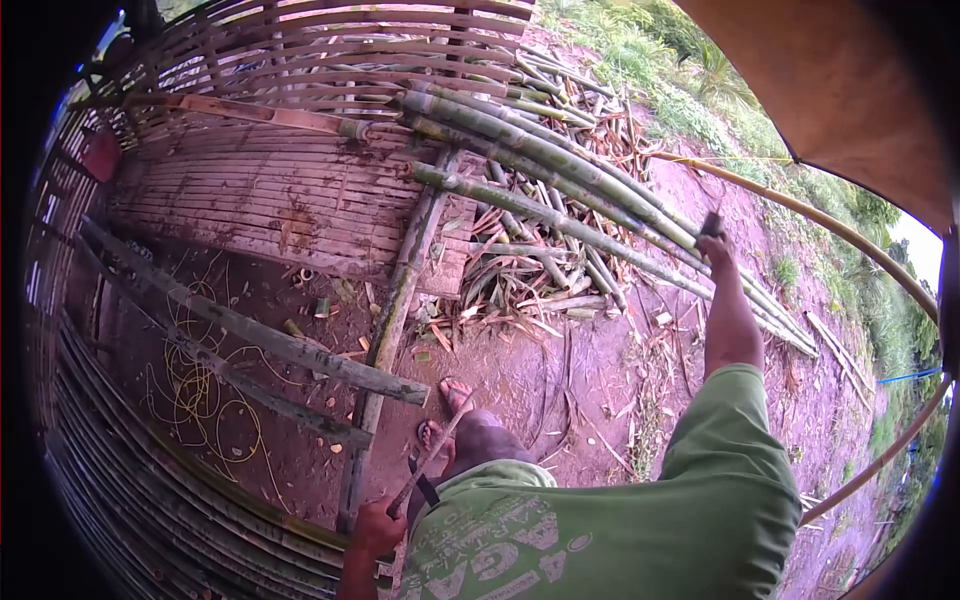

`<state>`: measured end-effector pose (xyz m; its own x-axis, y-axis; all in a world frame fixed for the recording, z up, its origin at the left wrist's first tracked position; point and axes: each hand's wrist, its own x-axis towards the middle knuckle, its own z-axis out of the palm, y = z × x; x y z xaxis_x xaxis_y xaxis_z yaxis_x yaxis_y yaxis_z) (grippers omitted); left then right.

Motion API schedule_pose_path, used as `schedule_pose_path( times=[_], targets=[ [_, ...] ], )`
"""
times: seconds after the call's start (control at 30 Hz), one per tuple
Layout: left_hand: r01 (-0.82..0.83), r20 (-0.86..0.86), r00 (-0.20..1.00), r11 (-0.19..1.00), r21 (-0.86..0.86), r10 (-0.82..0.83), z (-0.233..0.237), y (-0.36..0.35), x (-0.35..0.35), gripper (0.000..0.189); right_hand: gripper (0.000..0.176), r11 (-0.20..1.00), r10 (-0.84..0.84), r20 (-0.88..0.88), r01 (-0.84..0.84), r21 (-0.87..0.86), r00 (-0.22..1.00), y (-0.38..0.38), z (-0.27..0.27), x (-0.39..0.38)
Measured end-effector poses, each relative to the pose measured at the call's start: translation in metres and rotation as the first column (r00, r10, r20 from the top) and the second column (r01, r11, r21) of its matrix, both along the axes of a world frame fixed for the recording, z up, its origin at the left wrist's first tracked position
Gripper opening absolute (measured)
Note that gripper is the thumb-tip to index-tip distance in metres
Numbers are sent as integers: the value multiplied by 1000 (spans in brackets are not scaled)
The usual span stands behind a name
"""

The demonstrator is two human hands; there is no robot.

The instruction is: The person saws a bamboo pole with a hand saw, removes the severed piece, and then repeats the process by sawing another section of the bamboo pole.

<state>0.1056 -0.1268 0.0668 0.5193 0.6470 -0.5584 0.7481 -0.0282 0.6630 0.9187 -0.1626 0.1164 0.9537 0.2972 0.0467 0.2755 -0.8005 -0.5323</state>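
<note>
At the lower left, my left hand (pixel 375 525) is closed around the grip of a long machete (pixel 432 465), its narrow brownish blade slanting up and right past my knee. My right arm reaches far out to the right. There my right hand (pixel 716 248) is closed on a short dark object (pixel 711 224) that I cannot make out, near the long green bamboo poles (pixel 585 185). Those poles slope from a support down toward the muddy ground. A single thinner bamboo pole (pixel 530 210) lies beside the bundle, resting over a slanted rail (pixel 400 280).
A slatted bamboo platform (pixel 250 200) stands at the upper left. Split bamboo scraps (pixel 540 265) cover the ground behind the rail. Two rails (pixel 270 340) cross at left over tangled yellow cord (pixel 205 385). Bamboo poles (pixel 170 490) lie stacked lower left. A tarp (pixel 840 90) hangs upper right.
</note>
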Motion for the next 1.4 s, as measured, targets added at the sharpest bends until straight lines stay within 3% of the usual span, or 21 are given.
schedule_pose_path(
  times=[0.03, 0.07, 0.1, 0.13, 0.17, 0.27, 0.33, 0.37, 0.4, 0.43, 0.47, 0.53, 0.57, 0.7, 0.8, 0.87, 0.93, 1.03, 1.13, 1.23, 1.4],
  targets=[
    [-20, 27, 999, 1000, 18, 20, 2, 2, 6, 17, 63, 976, 216, 226, -213, -38, 950, 35, 19, 20],
    [-41, 50, 998, 999, 32, 40, 5, 3, 11, 17, 70, 965, 198, 210, -153, -211, 958, 82, 72, -33],
    [-65, 67, 996, 997, 43, 62, 9, 3, 13, 18, 63, 945, 272, 471, -141, -295, 839, 109, 71, -41],
    [-82, 74, 994, 994, 76, 76, 14, 3, 14, 17, 56, 951, 264, 486, -143, -273, 833, 135, 70, -58],
    [-109, 81, 992, 988, 107, 100, 19, 3, 15, 16, 53, 959, 249, 440, -158, -234, 863, 164, 63, -83],
    [-242, 95, 969, 955, 170, 229, 38, -14, 0, 15, 55, 789, 614, 140, -606, -100, 777, 213, -5, -181],
    [-385, 98, 923, 908, 165, 373, 51, -41, -23, 17, 59, 507, 839, -141, -849, -147, 526, 217, -71, -262],
    [-477, 101, 879, 866, 153, 466, 55, -57, -36, 18, 58, 388, 891, -225, -919, -70, 394, 207, -90, -318],
    [-564, 107, 826, 812, 151, 554, 60, -74, -46, 20, 57, 167, 877, -425, -971, -170, 225, 207, -106, -371],
    [-661, 147, 751, 738, 139, 644, 64, -87, -50, 24, 64, 138, 874, -465, -989, -47, 144, 191, -137, -417],
    [-711, 135, 703, 686, 151, 699, 71, -98, -54, 24, 80, 69, 814, -563, -986, -152, 144, 182, -151, -464],
    [-786, 136, 616, 594, 172, 776, 80, -112, -57, 25, 93, -7, 898, -439, -998, -66, 23, 161, -218, -528],
    [-807, 133, 576, 534, 251, 807, 83, -118, -55, 24, 96, -24, 875, -483, -997, -79, 17, 158, -229, -552],
    [-985, 211, 163, 148, 84, 964, 62, -167, -58, 23, 90, -40, 801, -599, -998, -42, -7, 159, -231, -600],
    [-990, 204, 93, 69, 122, 975, 61, -193, -64, 23, 79, -111, 730, -683, -992, -64, -37, 149, -166, -633],
    [-997, 235, -3, -20, 68, 972, 52, -207, -70, 23, 64, -14, 659, -730, -974, 227, -180, 127, -157, -655],
    [-996, 273, -63, -77, 40, 960, 51, -211, -72, 23, 71, 93, 600, -736, -886, 454, -314, 98, -154, -684],
    [-993, 283, -103, -116, 28, 954, 47, -207, -76, 23, 79, 69, 648, -737, -948, 310, -193, 61, -111, -718],
    [-992, 276, -81, -105, 71, 958, 42, -208, -82, 23, 77, 70, 736, -674, -984, 162, -59, 35, -177, -707],
    [-992, 184, -52, -72, 105, 982, 38, -209, -84, 22, 71, 66, 711, -694, -994, -91, 110, 24, -143, -693],
    [-984, 65, 36, 24, 175, 997, 62, -184, -70, 21, 66, -13, 771, -633, -990, -137, 78, 18, -198, -686]
  ],
)
